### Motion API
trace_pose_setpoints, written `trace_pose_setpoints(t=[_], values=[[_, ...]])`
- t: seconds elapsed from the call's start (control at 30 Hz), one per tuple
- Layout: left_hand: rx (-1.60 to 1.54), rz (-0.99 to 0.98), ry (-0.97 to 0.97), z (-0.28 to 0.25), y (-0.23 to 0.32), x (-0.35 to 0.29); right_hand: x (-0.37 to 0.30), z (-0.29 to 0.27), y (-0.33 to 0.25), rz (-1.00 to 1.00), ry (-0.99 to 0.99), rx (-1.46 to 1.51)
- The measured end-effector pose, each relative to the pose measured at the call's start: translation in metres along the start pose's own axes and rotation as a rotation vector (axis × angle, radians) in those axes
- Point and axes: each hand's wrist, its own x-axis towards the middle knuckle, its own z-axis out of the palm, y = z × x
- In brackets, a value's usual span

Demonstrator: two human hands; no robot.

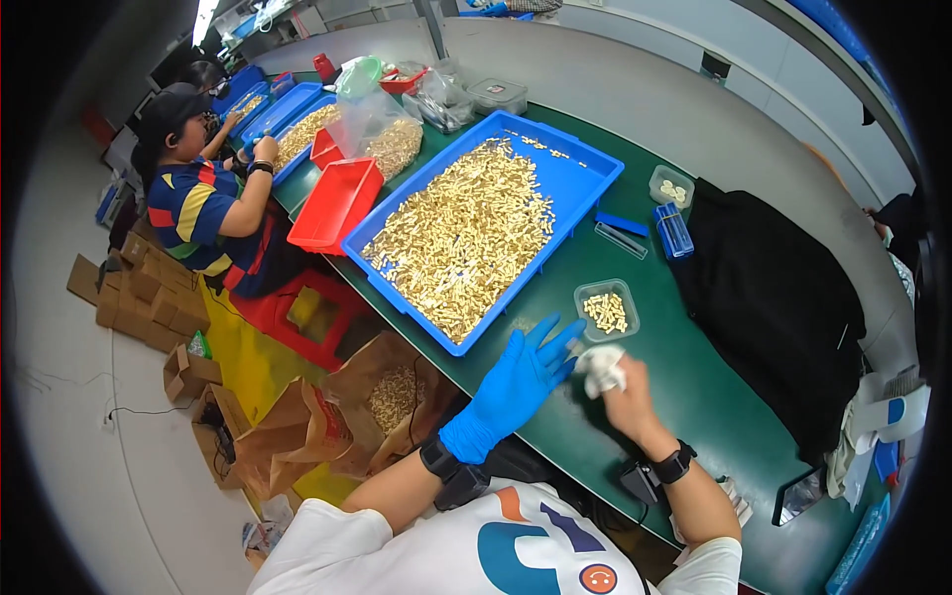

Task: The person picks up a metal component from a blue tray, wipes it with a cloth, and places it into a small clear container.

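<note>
My left hand [511,389], in a blue glove, is held palm up over the green table's near edge with its fingers spread. Close beside its fingertips, my right hand [633,399], bare, is closed round a crumpled white cloth [601,370]. A small pale glint shows between the cloth and the gloved fingers; I cannot make out what it is. Just beyond both hands stands a clear plastic tub [633,315] with small brass-coloured cylindrical pieces [604,312] in it. Further left lies a big blue tray [580,164], heaped with similar brass-coloured pieces [466,233].
Red bins [335,203] and a bag of pieces [395,146] stand left of the tray. A co-worker [213,198] sits at the far left. Black fabric [769,297] covers the table's right side, near a blue box [673,233]. Paper sacks [297,426] stand below the table edge.
</note>
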Motion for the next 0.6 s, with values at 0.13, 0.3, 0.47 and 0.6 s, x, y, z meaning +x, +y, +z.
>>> trace_pose_setpoints(t=[0.13, 0.3, 0.47, 0.6], values=[[0.105, 0.134, -0.049, -0.004, -0.002, -0.009, -0.001, 0.016, 0.018, -0.149, -0.139, -0.319], [-0.043, 0.032, -0.148, -0.019, -0.021, 0.009, -0.011, -0.002, 0.008, 0.074, 0.343, 0.082], [-0.241, -0.04, -0.143, -0.017, -0.009, 0.003, -0.007, 0.014, 0.002, 0.026, -0.056, -0.161], [0.016, 0.03, -0.161, -0.019, -0.009, 0.004, -0.007, 0.013, 0.017, 0.092, 0.171, 0.125]])
